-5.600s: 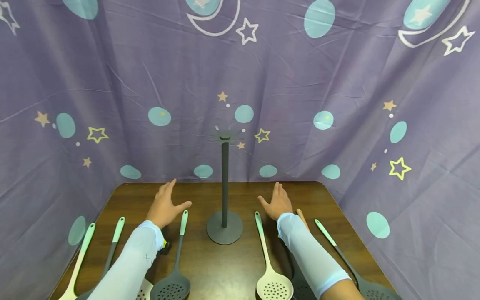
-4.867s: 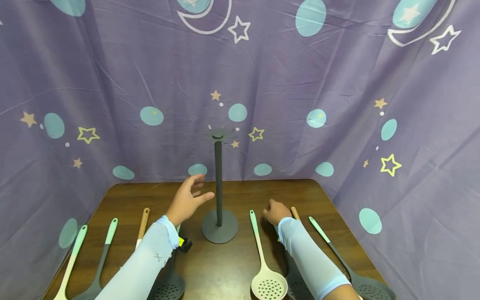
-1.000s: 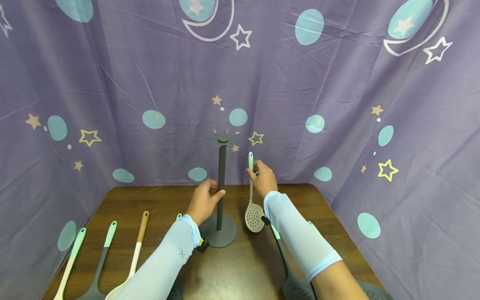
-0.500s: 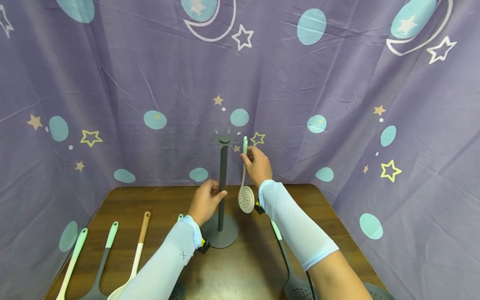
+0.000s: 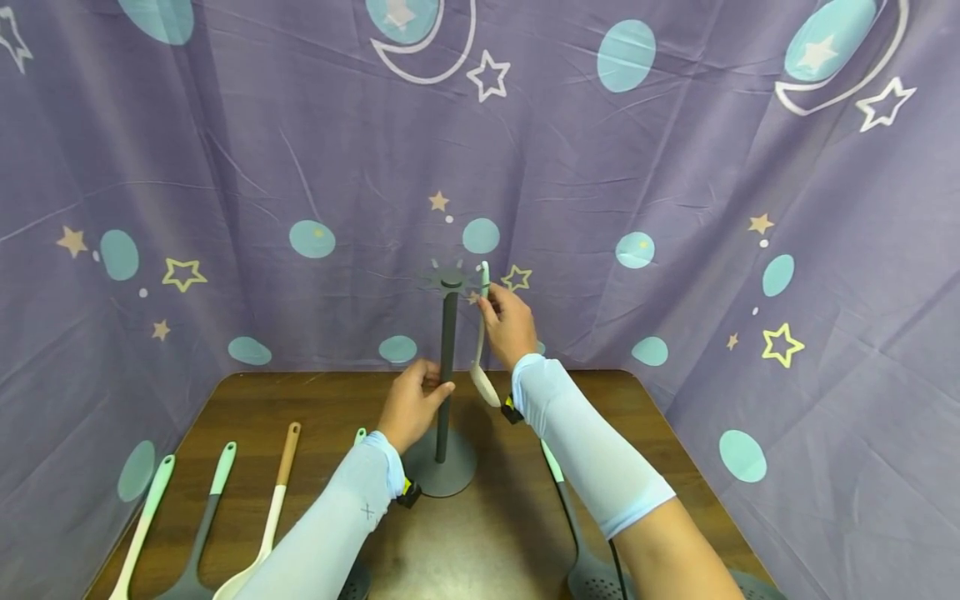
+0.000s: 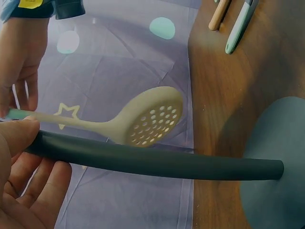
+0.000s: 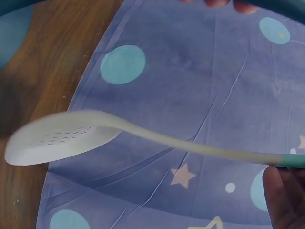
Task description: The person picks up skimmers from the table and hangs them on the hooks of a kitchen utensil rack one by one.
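A cream skimmer point(image 5: 485, 387) with a mint handle hangs upright from my right hand point(image 5: 512, 325), which pinches the handle. Its top end stands just right of the hooked crown point(image 5: 452, 282) of a dark grey utensil stand; whether they touch I cannot tell. My left hand point(image 5: 411, 404) grips the stand's pole point(image 5: 447, 342) about midway, thumb in front and fingers behind. The left wrist view shows the holes in the skimmer's head point(image 6: 152, 119) beside the pole point(image 6: 157, 160). In the right wrist view the skimmer's head point(image 7: 62, 138) appears edge-on, off the table.
On the left of the wooden table point(image 5: 450, 550) lie a mint-handled cream utensil point(image 5: 142, 529), a grey one point(image 5: 206, 517) and a tan-handled white one point(image 5: 275, 508). A grey skimmer point(image 5: 572, 521) lies at right, partly behind my right arm. A purple curtain point(image 5: 555, 167) surrounds the table.
My right hand has raised the cream skimmer from the table and brought it left toward the stand's top, turning its head edge-on. My left hand has taken hold of the pole.
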Available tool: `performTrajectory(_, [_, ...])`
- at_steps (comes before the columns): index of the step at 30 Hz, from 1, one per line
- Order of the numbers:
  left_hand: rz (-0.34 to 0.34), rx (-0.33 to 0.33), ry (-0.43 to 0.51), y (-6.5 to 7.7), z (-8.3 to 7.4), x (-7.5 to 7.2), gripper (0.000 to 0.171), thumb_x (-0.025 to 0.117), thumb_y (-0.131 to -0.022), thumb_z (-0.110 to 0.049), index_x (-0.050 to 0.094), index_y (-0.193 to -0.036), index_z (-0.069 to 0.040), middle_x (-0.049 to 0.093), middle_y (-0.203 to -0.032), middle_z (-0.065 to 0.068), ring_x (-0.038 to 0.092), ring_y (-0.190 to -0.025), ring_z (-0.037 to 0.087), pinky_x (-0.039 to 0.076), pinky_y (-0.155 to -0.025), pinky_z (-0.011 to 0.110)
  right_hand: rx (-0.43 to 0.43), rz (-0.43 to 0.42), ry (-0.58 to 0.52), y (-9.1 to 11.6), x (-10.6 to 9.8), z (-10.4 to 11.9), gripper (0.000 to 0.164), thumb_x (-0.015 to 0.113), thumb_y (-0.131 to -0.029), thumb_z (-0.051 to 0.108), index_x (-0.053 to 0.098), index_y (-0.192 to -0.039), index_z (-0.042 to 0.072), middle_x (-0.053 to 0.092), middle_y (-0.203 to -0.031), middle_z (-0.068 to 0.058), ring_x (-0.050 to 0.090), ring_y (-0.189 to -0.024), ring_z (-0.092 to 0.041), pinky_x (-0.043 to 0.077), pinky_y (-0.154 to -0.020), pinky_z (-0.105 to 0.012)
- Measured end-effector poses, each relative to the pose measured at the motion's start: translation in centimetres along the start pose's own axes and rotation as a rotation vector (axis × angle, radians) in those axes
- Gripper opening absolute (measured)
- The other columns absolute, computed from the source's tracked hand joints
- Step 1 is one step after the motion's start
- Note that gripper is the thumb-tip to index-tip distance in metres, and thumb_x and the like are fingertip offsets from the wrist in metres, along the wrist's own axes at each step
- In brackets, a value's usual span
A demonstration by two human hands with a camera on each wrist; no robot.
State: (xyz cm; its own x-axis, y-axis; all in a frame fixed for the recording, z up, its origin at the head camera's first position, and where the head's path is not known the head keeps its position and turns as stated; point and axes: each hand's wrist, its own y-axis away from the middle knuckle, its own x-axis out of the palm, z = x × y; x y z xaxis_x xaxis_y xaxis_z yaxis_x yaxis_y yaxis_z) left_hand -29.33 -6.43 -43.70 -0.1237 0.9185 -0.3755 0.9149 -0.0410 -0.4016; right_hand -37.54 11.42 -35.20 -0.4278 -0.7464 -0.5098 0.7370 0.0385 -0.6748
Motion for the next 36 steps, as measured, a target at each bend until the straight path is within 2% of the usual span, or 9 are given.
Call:
performTrajectory(9, [0.005,0.007,0.000,0.0,0.1,0.1,0.017,0.077,-0.095,-0.013,0.065,-0.105,-0.007,0.071,-0.101,0.007,0.069,-0.097,0.023,0.060,-0.088,0.038,-0.032,0.059,-0.041,-0.2,-0.3,1.5,0.027,0.060,-0.107,0.020,0.068,-0.129,0.006,0.072,-0.116,-0.008,0.071,-0.103,-0.024,0.059,-0.090,-0.038])
performTrajectory(17, [0.014,0.006,0.018,0.1,0.1,0.2,0.018,0.076,-0.096,-0.013,0.065,-0.108,-0.005,0.070,-0.104,0.009,0.069,-0.100,0.025,0.060,-0.089,0.039,-0.112,0.047,-0.001,-0.6,-0.2,1.8,0.022,0.059,-0.107,0.019,0.070,-0.120,0.004,0.071,-0.110,-0.010,0.069,-0.096,-0.024,0.057,-0.085,-0.037])
performTrajectory(28, [0.021,-0.014,-0.006,-0.1,0.0,0.2,0.021,0.075,-0.097,-0.018,0.066,-0.112,-0.008,0.070,-0.107,0.007,0.068,-0.101,0.023,0.059,-0.089,0.038,-0.147,0.046,-0.027,-0.7,-0.3,2.3,0.020,0.060,-0.106,0.016,0.070,-0.119,0.003,0.071,-0.112,-0.011,0.069,-0.099,-0.026,0.056,-0.088,-0.039])
performTrajectory(36, [0.017,-0.011,0.008,-0.1,0.1,0.3,0.019,0.076,-0.097,-0.015,0.066,-0.111,-0.008,0.070,-0.107,0.007,0.068,-0.101,0.023,0.059,-0.089,0.039,-0.158,0.043,-0.030,-0.6,-0.3,2.3,0.023,0.060,-0.106,0.017,0.070,-0.122,0.003,0.071,-0.114,-0.010,0.069,-0.099,-0.025,0.056,-0.089,-0.038])
